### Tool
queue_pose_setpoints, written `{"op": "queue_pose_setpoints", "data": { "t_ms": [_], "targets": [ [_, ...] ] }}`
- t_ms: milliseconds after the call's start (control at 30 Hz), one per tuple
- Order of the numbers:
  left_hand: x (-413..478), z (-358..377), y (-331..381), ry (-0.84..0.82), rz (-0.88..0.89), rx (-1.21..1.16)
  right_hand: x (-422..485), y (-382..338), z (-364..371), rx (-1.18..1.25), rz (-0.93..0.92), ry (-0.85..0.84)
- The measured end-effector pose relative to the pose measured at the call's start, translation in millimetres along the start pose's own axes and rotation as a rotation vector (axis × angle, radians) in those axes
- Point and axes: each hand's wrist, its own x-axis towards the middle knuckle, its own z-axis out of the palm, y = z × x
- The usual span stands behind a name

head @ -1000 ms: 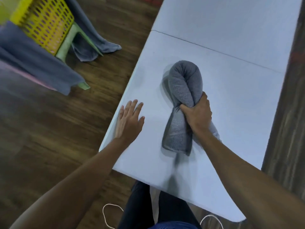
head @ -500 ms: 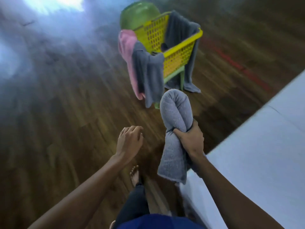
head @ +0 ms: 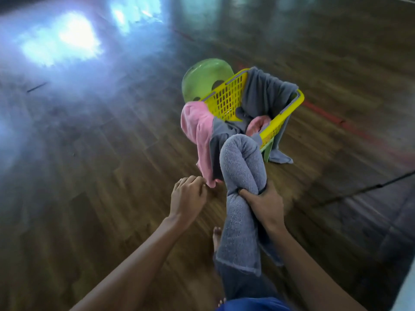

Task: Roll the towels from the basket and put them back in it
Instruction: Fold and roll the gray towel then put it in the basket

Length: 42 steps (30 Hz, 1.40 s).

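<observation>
R hand (head: 263, 204) grips rolled towel (head: 241, 163) mid-length, long axis toward basket (head: 226, 102).

No readable txt, labels or nos.

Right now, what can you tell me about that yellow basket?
The yellow basket looks like plastic, with walls of small slots and a solid rim. It sits on a green chair. A grey towel drapes over its far rim, a pink towel hangs over its near-left corner, and more pink cloth lies inside.
</observation>
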Motion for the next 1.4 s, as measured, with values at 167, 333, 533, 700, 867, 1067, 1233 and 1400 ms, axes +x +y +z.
{"op": "queue_pose_setpoints", "data": {
  "t_ms": [167,333,533,700,867,1067,1233,1400],
  "targets": [
    [149,22,-22,-0.07,0.066,0.038,111,-62,37,0.054,0.034,0.08],
    [284,25,-19,-0.13,0.193,0.04,204,-121,49,0.117,0.061,0.174],
    [429,66,-16,-0.268,0.342,-0.027,303,-160,61,0.121,0.187,0.343],
    [528,127,-18,-0.378,0.495,0.006,377,-168,74,0.16,0.315,0.539],
    [596,191,-29,-0.454,0.627,0.049,444,-146,93,0.094,0.449,0.673],
    [612,255,-67,-0.469,0.702,0.138,503,-83,121,-0.052,0.595,0.662],
    [601,287,-103,-0.482,0.721,0.11,534,-23,151,-0.154,0.665,0.566],
    [600,285,-101,-0.5,0.714,0.135,560,54,179,-0.15,0.71,0.419]
  ]
}}
